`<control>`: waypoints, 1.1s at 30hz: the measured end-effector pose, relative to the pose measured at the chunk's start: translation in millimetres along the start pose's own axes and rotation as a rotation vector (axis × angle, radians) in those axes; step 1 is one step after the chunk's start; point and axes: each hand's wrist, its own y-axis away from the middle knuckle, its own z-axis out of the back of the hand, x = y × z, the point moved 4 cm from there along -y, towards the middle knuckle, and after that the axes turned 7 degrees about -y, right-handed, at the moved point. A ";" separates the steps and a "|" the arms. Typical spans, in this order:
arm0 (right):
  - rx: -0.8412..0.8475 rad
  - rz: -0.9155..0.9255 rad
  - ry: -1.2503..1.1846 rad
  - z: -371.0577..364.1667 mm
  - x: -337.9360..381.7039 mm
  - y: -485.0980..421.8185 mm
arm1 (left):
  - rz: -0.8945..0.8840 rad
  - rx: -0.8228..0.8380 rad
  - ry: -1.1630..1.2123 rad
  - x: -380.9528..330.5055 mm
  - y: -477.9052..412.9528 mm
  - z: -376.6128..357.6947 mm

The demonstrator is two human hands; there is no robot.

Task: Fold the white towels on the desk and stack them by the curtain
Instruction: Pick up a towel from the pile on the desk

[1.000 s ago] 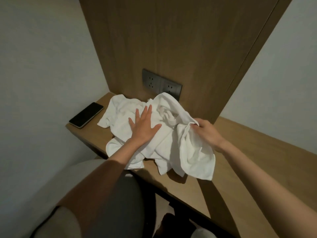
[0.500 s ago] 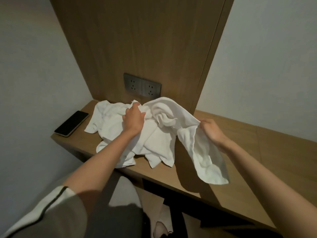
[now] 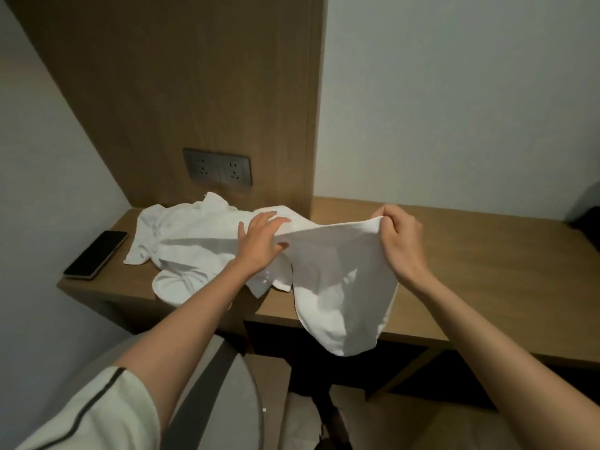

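Above the desk (image 3: 487, 254), towel (image 3: 337, 280) hanging, left fingers (image 3: 269, 220) and right fingers (image 3: 394, 219) pinching its edge

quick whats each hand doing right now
Left hand: pinching the top edge of the lifted towel.
Right hand: fingers curled, grip closed on that towel's other top corner.

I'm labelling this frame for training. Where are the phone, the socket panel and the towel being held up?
phone (image 3: 96, 254), head view, middle of its dark screen.
socket panel (image 3: 217, 170), head view, centre of the grey plate.
held towel (image 3: 341, 280), head view, middle of the hanging cloth.
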 end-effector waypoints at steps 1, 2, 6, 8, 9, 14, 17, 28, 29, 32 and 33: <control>-0.043 -0.010 -0.014 13.3 0.1 3.7 | -0.022 0.020 -0.024 -6.7 2.1 -4.3; -0.094 -0.027 -0.022 26.6 -1.1 6.5 | -0.034 0.025 -0.047 -12.0 4.3 -7.5; -0.333 -0.116 -0.027 81.3 -15.6 19.6 | 0.017 -0.026 0.010 -30.5 17.5 -13.9; -0.398 -0.171 -0.011 103.2 -28.7 27.1 | 0.064 -0.066 0.062 -42.0 23.2 -13.9; -0.408 -0.186 0.010 113.4 -35.8 30.2 | 0.092 -0.090 0.064 -48.5 25.8 -13.3; -0.281 -0.208 0.368 161.2 -76.8 39.2 | 0.187 -0.210 0.063 -90.7 36.5 -7.6; -0.215 -0.185 0.468 194.9 -98.4 48.5 | 0.136 -0.270 0.112 -133.9 46.3 -5.4; -0.287 -0.248 0.445 363.3 -150.2 95.9 | -0.074 -0.078 -0.105 -306.1 98.4 -14.1; -0.291 -0.255 0.467 371.8 -154.6 98.3 | -0.093 -0.009 -0.075 -316.1 99.9 -18.2; -0.293 -0.320 0.503 390.5 -172.9 99.0 | -0.100 0.262 0.278 -342.4 101.6 -33.6; -0.275 -0.351 0.513 393.4 -179.8 98.3 | -0.084 0.367 0.372 -349.9 102.3 -39.1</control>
